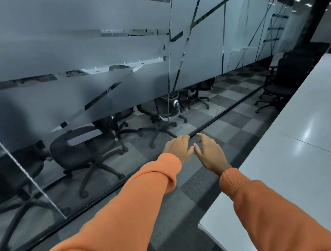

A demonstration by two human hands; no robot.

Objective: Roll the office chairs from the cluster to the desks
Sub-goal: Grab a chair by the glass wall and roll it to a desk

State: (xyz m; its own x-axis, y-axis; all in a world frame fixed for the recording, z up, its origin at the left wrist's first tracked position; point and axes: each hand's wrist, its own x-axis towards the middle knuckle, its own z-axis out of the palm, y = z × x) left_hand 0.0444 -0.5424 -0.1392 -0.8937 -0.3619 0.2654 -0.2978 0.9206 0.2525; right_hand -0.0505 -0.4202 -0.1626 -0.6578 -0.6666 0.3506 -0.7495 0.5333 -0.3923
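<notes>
Reaching forward empty, the left hand (pixel 177 147) loosely curled and the right hand (pixel 209 154) flat-fingered hold nothing, while the office chair (pixel 281 80) on this side of the glass partition (pixel 88 47) stands well ahead to the right beside the desk (pixel 311 121), nearer the right hand.

**Orange sleeves, black chairs, grey checks**

Both sleeves (pixel 140 190) are plain orange. The office chair (pixel 282 78) at upper right and the chairs (pixel 81 152) at lower left are black. The glass wall (pixel 70 47) is frosted grey-blue with clear slanting stripes. The carpet (pixel 226 123) is a grey checkerboard, and the desk (pixel 301 130) at right is glossy white.
</notes>
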